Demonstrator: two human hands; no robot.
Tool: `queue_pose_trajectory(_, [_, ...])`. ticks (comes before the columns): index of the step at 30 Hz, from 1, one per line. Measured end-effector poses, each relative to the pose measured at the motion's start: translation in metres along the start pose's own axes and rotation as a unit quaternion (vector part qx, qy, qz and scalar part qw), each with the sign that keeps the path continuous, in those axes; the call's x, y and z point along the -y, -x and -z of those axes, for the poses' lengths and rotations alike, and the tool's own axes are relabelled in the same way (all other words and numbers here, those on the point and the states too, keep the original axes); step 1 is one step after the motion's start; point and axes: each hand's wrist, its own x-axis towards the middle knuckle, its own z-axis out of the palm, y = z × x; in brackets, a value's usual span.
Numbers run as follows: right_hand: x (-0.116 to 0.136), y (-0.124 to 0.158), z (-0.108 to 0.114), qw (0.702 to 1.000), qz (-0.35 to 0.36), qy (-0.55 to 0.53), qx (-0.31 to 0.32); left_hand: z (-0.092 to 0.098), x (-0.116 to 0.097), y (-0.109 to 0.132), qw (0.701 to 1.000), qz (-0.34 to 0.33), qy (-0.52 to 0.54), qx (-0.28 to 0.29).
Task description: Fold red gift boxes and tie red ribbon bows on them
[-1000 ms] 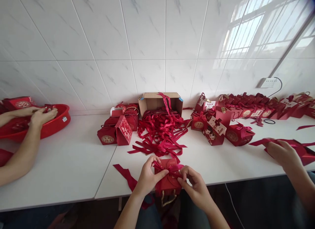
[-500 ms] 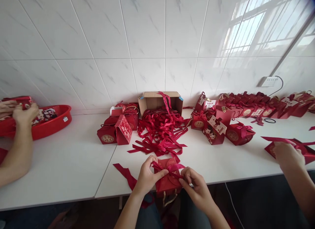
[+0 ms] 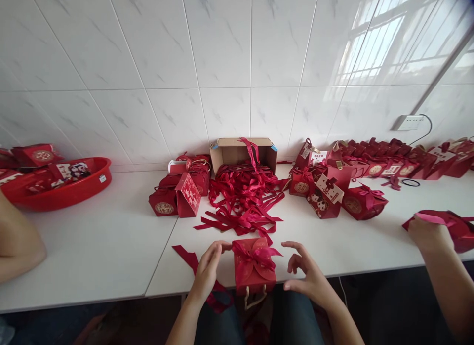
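Both grips apart: left hand and right hand flank the bow-tied red gift box, which stands unheld between them at the bench edge. Risk: a stray knuckle could knock it off.

Glossy satin ribbons spill from a matt cardboard carton onto the smooth white table.

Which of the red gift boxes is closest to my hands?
The bow-tied red gift box at the table edge, between your open left hand and right hand. The others lie farther off, by the cardboard box and along the wall.
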Motion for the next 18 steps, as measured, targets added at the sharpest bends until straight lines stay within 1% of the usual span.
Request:
queue_pose_trajectory(2, [-0.003, -0.004, -0.003, 0.999, -0.026, 0.016, 0.043, 0.003, 0.007, 0.002, 0.999, 0.015, -0.047, 0.014])
queue_pose_trajectory(3, [-0.003, -0.007, -0.007, 0.998, -0.028, 0.007, 0.063, 0.003, 0.01, 0.003, 0.998, 0.016, -0.065, 0.021])
queue_pose_trajectory(6, [0.001, -0.016, -0.023, 0.993, -0.011, -0.046, 0.111, 0.002, 0.015, 0.003, 0.995, 0.005, -0.092, 0.023])
queue_pose_trajectory(8, [0.003, -0.021, -0.031, 0.989, 0.003, -0.074, 0.125, 0.001, 0.017, 0.002, 0.995, -0.006, -0.099, 0.019])
queue_pose_trajectory(10, [0.003, -0.023, -0.036, 0.988, 0.007, -0.087, 0.126, 0.002, 0.017, 0.002, 0.994, -0.014, -0.105, 0.014])
queue_pose_trajectory(12, [0.0, -0.021, -0.035, 0.989, -0.002, -0.092, 0.113, 0.002, 0.017, 0.002, 0.994, -0.018, -0.111, 0.008])
queue_pose_trajectory(14, [-0.006, -0.017, -0.028, 0.992, -0.018, -0.1, 0.08, 0.003, 0.016, 0.003, 0.993, -0.022, -0.119, 0.0])
queue_pose_trajectory(16, [-0.013, -0.013, -0.015, 0.992, -0.036, -0.117, 0.027, 0.003, 0.016, 0.004, 0.991, -0.025, -0.13, -0.006])
queue_pose_trajectory(18, [-0.02, -0.01, 0.004, 0.989, -0.056, -0.126, -0.051, 0.002, 0.016, 0.004, 0.989, -0.027, -0.143, -0.007])
